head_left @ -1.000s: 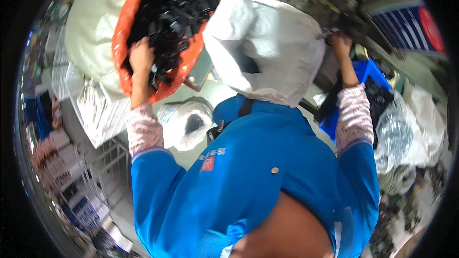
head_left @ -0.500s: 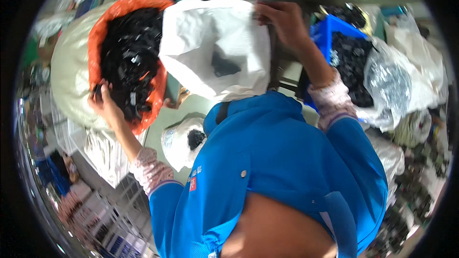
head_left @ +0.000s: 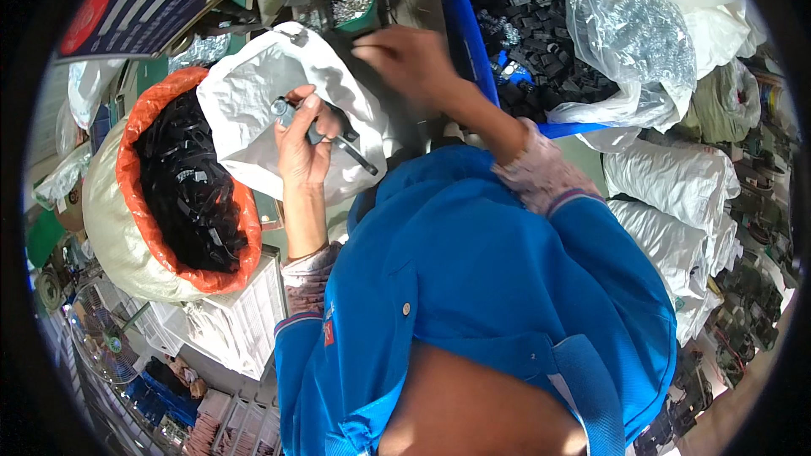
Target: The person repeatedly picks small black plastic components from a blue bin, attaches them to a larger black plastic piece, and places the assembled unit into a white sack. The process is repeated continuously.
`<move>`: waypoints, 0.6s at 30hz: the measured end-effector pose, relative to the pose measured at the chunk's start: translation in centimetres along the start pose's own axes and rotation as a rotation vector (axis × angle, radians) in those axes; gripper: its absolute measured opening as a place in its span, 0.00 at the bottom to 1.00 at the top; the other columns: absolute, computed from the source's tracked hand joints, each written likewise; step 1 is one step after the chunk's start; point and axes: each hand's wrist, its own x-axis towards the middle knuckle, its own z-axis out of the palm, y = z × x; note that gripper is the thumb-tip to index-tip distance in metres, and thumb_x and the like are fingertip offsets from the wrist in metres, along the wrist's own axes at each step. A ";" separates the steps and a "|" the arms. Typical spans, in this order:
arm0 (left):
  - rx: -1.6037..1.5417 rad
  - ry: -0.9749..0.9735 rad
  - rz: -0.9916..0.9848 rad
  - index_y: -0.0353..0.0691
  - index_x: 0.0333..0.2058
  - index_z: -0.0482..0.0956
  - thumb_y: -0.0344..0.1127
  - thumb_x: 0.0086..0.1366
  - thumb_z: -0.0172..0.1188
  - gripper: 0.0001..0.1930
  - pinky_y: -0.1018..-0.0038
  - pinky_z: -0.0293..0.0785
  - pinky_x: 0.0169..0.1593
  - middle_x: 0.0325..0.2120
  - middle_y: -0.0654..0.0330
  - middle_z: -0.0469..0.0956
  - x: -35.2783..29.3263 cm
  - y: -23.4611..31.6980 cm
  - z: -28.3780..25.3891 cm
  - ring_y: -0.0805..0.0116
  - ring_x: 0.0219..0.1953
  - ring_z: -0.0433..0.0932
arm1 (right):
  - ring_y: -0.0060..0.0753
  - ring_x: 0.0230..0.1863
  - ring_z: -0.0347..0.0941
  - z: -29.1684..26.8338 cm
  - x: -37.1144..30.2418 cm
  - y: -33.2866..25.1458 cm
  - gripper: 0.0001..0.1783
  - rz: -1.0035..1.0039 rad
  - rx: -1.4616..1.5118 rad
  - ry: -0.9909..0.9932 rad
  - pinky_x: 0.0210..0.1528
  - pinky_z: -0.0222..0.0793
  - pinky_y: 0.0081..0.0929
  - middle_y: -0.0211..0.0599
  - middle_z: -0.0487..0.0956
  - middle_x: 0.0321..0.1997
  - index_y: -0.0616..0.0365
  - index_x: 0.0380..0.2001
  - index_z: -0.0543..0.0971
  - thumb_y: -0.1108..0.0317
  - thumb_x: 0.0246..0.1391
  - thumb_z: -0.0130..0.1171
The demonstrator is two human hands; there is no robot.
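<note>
The left hand (head_left: 306, 139) has its fingers clamped on dark parts (head_left: 356, 157), held over the mouth of a white bag (head_left: 236, 105). The right hand (head_left: 410, 67) is between that bag and a blue bin (head_left: 464, 38) of black pieces (head_left: 541, 55); its fingers are blurred, and whether they grip anything cannot be told. An orange-lined sack (head_left: 139, 203) stands beside the bag at left.
</note>
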 end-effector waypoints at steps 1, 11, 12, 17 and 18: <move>0.023 0.003 0.004 0.36 0.39 0.74 0.26 0.59 0.59 0.09 0.76 0.63 0.24 0.21 0.63 0.69 0.4 -0.6 0.8 0.73 0.20 0.67 | 0.33 0.26 0.77 -3.0 -1.3 0.7 0.08 0.081 -0.021 0.041 0.27 0.70 0.26 0.42 0.80 0.27 0.58 0.34 0.82 0.67 0.51 0.62; 0.282 -0.166 -0.230 0.35 0.35 0.75 0.26 0.58 0.60 0.06 0.74 0.71 0.25 0.24 0.59 0.75 3.1 -7.3 9.3 0.72 0.20 0.73 | 0.55 0.42 0.72 -15.9 -10.1 14.2 0.19 0.322 -0.698 -0.553 0.42 0.71 0.42 0.48 0.72 0.44 0.50 0.44 0.76 0.75 0.45 0.54; 0.284 -0.160 -0.258 0.35 0.36 0.75 0.25 0.58 0.60 0.07 0.74 0.72 0.25 0.26 0.58 0.77 3.3 -7.9 10.0 0.71 0.21 0.75 | 0.57 0.43 0.71 -16.3 -10.3 14.8 0.19 0.161 -0.785 -0.633 0.43 0.70 0.43 0.49 0.73 0.42 0.51 0.43 0.76 0.75 0.44 0.54; 0.335 -0.112 -0.299 0.35 0.38 0.74 0.25 0.58 0.62 0.10 0.75 0.76 0.28 0.28 0.57 0.78 3.1 -10.8 12.3 0.67 0.29 0.80 | 0.51 0.38 0.73 -19.3 -8.6 8.4 0.18 0.382 -0.426 -0.388 0.38 0.71 0.40 0.46 0.74 0.38 0.56 0.41 0.74 0.76 0.43 0.59; 0.353 -0.110 -0.307 0.35 0.38 0.74 0.25 0.57 0.62 0.10 0.75 0.77 0.29 0.27 0.57 0.78 3.0 -11.5 12.9 0.67 0.30 0.80 | 0.46 0.35 0.74 -18.9 -8.5 6.6 0.18 0.367 -0.388 -0.297 0.35 0.72 0.36 0.44 0.74 0.36 0.57 0.41 0.75 0.77 0.43 0.60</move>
